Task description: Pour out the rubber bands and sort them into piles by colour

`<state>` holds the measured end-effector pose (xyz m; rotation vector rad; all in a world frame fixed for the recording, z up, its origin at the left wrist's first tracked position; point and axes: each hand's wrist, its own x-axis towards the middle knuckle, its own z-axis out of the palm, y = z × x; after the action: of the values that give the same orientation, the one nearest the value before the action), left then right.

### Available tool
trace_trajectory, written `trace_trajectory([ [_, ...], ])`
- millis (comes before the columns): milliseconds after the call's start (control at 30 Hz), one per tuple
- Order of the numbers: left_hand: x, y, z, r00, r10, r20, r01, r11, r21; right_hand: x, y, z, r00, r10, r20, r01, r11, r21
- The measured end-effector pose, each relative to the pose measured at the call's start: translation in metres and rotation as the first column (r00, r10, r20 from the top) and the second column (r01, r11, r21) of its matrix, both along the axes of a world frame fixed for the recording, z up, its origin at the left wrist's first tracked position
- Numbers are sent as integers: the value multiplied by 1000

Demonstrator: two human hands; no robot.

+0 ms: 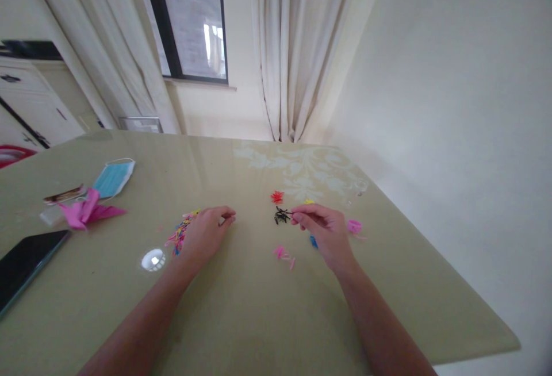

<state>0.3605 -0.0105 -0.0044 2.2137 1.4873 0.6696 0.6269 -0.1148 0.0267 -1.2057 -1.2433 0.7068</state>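
Note:
My right hand (325,229) pinches a thin black piece (289,213) between thumb and forefinger. The piece reaches over a small heap of black pieces (281,215). Around it lie small heaps of red pieces (277,196), pink pieces (283,255), yellow pieces (309,201) and blue pieces (313,241), the last two partly behind the hand. My left hand (207,232) rests beside a mixed heap of coloured pieces (179,235) and covers part of it. Its thumb and forefinger are drawn together; whether anything is between them is too small to see.
On the left of the table (241,318) lie a phone (30,261), a pink folded paper bird (90,210) and a blue face mask (114,179). A round light reflection shows near my left wrist. Another pink item (354,226) lies right of my right hand. A wall borders the right side.

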Motion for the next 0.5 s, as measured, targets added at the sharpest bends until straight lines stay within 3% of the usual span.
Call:
trace_trajectory([
  [67, 1, -1, 2, 1000, 6, 13, -6, 1000, -10, 6, 8, -10, 977, -94, 189, 92, 996, 22],
  [200, 6, -3, 5, 995, -4, 104, 8, 999, -33, 11, 21, -30, 836, -187, 516, 173, 982, 75],
  [367, 12, -5, 5, 975, -29, 219, 43, 997, -61, 2, 34, -47, 717, -111, 689, 166, 986, -14],
  [500, 15, -6, 2, 950, -51, 308, 86, 991, -101, -2, 39, -56, 614, -108, 782, 181, 984, -6],
])
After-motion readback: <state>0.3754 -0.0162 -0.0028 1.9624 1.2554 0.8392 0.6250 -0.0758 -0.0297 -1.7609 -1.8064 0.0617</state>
